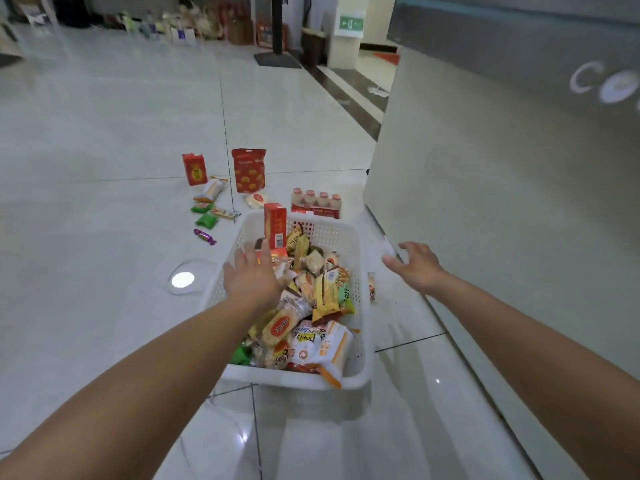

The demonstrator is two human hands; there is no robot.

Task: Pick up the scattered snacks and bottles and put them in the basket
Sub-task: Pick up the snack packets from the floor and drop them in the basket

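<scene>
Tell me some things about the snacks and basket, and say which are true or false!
The white basket is empty. False: it holds many snack packets.
The left hand is open above the basket. True.
The right hand holds a bottle. False: it is open and holds nothing.
A pack of small bottles stands on the floor beyond the basket. True.
The purple candy lies in the basket. False: it lies on the floor.

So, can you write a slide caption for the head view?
Left hand open above the snack-filled white basket, right hand beside it; bottle pack behind.
</scene>
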